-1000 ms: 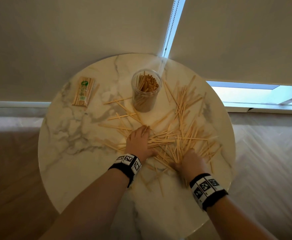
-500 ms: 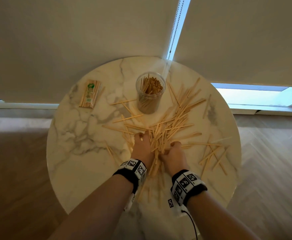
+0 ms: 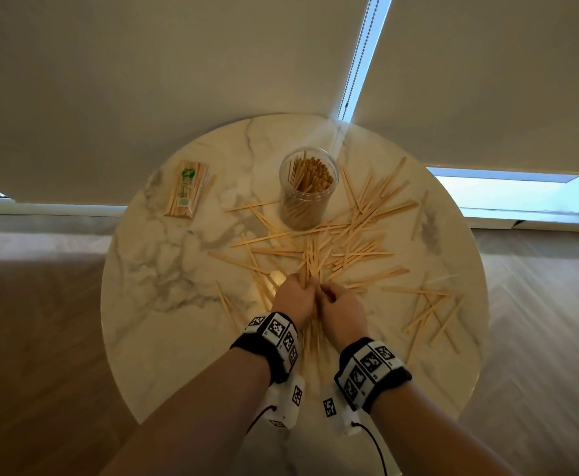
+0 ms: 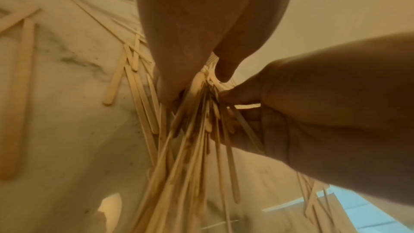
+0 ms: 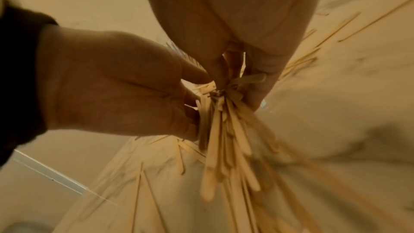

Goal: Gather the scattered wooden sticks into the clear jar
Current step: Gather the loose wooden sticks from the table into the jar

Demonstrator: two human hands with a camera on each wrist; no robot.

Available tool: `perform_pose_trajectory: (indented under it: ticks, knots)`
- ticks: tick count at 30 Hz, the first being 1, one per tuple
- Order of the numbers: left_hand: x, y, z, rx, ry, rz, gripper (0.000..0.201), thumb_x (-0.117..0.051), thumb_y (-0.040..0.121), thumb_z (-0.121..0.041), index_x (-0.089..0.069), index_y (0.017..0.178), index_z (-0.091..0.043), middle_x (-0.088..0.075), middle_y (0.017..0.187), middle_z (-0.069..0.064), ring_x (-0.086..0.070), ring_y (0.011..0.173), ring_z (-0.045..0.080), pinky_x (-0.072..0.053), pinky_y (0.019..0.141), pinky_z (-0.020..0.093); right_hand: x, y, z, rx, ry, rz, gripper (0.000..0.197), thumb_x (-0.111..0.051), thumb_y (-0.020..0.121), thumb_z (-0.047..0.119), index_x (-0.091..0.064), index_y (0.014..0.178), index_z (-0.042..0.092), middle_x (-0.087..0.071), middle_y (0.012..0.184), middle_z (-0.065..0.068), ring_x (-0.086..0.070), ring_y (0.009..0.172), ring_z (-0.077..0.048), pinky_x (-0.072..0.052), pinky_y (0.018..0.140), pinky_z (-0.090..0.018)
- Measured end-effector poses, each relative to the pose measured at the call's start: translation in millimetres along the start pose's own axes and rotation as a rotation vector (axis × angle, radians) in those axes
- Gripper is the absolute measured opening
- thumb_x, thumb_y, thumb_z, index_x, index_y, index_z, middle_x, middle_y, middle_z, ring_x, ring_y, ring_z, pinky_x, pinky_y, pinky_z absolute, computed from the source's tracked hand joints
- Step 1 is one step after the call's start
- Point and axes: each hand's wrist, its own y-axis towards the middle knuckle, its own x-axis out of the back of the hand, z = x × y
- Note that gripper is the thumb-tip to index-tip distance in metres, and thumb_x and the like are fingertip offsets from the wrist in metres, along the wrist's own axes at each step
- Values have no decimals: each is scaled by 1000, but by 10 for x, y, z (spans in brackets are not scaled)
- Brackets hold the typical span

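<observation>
Both hands meet at the middle of the round marble table (image 3: 164, 338), squeezing one bundle of wooden sticks (image 3: 312, 266) between them. My left hand (image 3: 297, 289) grips the bundle from the left and my right hand (image 3: 329, 294) grips it from the right, fingers curled round it. In the left wrist view the bundle (image 4: 197, 139) fans out below the left hand (image 4: 197, 84). The right wrist view shows the bundle (image 5: 221, 130) under the right hand (image 5: 235, 77). The clear jar (image 3: 308, 190) stands upright beyond the hands, partly filled with sticks. Loose sticks (image 3: 367, 228) lie around it.
A sealed packet of sticks (image 3: 186, 188) lies at the table's back left. More loose sticks (image 3: 430, 312) lie near the right edge, and a few (image 3: 228, 304) lie left of the hands. Roller blinds and a bead chain (image 3: 358, 60) hang behind the table.
The hands have swept together from a spread position: the right hand moved left to meet the left. Sticks that lay flat between them are now pressed into one bundle.
</observation>
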Motion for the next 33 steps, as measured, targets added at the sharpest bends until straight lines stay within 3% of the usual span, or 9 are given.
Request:
perform_pose_trajectory:
  ticks: [4,9,14,18,21,24,26,28,33]
  knots:
    - [44,21,-20,44,-46,29,47,-46,104,-47,-57,126,-7,-66,119,10,-62,108,28,-44,84,33,13,-49,47,28,22,30,23,-55,101,23,-74,113,21,-71,87,5,-61,73,1,-39,54,-9]
    - [125,39,3,57,-113,72,51,-50,102,-45,-52,132,-4,-63,126,12,-60,118,31,-47,95,36,15,-86,81,81,12,70,21,-58,96,24,-77,105,23,-73,81,7,-65,73,-6,-43,58,-18]
    - [189,51,21,36,-187,66,41,-52,102,-34,-56,132,-7,-65,125,12,-61,117,31,-48,106,47,35,-100,82,96,70,79,21,-64,94,28,-76,111,27,-75,91,11,-67,83,-4,-54,76,-24]
    - [187,35,110,-29,-282,74,48,-55,91,-38,-55,135,-18,-67,126,4,-63,118,26,-48,108,49,90,-99,94,89,91,11,10,-67,94,25,-76,98,27,-73,83,10,-66,78,-5,-51,70,-21]
    - [218,10,165,-36,-358,67,48,-58,90,-33,-55,134,-15,-69,124,5,-65,115,25,-51,105,47,113,-93,91,77,118,-13,5,-70,91,25,-75,89,27,-72,76,7,-67,72,-8,-55,67,-25]
    - [269,15,227,-29,-414,17,25,-58,96,-16,-57,119,-7,-73,100,10,-71,94,25,-59,78,35,155,-109,94,121,64,-63,5,-70,90,20,-73,90,23,-69,75,8,-61,64,1,-42,54,-8]
    - [294,14,244,-10,-455,10,14,-54,99,-10,-57,113,-6,-69,81,8,-68,78,23,-53,64,29,174,-123,108,152,34,-65,6,-68,90,16,-69,94,20,-67,77,8,-60,62,4,-40,51,-5]
    - [296,5,219,1,-486,30,10,-49,102,-7,-58,106,-7,-64,80,9,-63,82,29,-53,72,36,144,-154,135,187,-24,-18,16,-66,91,14,-61,106,19,-64,77,8,-58,63,2,-41,51,-7]
    - [282,-69,139,86,-568,68,27,-51,101,-14,-50,127,-7,-65,119,15,-64,110,31,-52,102,51,5,-250,210,259,-55,16,67,-63,95,14,-26,150,21,-62,72,6,-60,65,-2,-41,56,-15]
